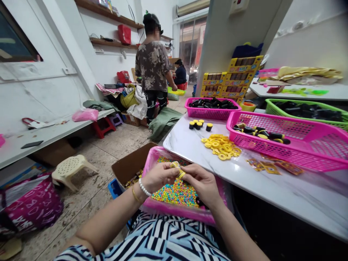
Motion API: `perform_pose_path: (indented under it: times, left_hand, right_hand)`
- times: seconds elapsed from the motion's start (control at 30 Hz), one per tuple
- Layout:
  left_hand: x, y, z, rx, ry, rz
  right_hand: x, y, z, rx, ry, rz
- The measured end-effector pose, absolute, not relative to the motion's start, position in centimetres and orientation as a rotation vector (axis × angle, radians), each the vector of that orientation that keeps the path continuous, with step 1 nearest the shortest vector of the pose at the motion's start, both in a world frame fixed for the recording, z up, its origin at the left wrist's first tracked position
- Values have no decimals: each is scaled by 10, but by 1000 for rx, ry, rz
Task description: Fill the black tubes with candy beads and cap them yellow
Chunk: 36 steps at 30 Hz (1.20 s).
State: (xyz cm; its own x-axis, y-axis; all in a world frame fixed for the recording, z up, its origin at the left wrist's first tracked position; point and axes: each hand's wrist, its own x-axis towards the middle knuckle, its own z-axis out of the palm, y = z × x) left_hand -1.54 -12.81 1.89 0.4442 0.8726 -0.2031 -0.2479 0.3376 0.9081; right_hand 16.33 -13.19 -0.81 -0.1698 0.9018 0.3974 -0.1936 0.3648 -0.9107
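My left hand and my right hand meet over a pink basin. Between them, pinched by the fingers of both, is a small yellow plastic piece with a clear or whitish part; its exact kind is not plain. Small multicoloured balls fill the basin below. Something black lies among the balls, partly hidden by my right hand. On the table ahead is a pile of yellow plastic rings. Several black cups with yellow tops stand behind them.
Pink baskets and a green basket hold black pieces. Printed packets lie on the white table. A cardboard box stands beside the basin. One person stands ahead; another sits farther back.
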Motion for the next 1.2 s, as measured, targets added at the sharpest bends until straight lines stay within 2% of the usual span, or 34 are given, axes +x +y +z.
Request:
perform_pose_path:
  times: [0.1,0.2,0.37,0.6,0.93,1.0,1.2]
  left_hand:
    - [-12,-126,11,816,749,822]
    - [-12,-123,2,767,745,799]
    - [-12,-124,-2,697,712,778]
    - [-10,-126,-6,659,677,793]
    - [-3,-135,-10,630,687,822]
    - [-4,-136,-14,586,758,839]
    - [-5,-117,-34,442,955,760]
  right_hand:
    - [160,-133,-18,-705,-1444,774]
    - [159,-133,-23,-741,-1544,620]
    - [166,-128,-25,-699,-1714,617]
    - [167,-132,-33,-724,-1605,566]
    - [158,-137,-18,-802,-1591,449]
    - [154,-136,-22,-842,-1613,358]
    - [147,-117,-52,-859,-1562,365]
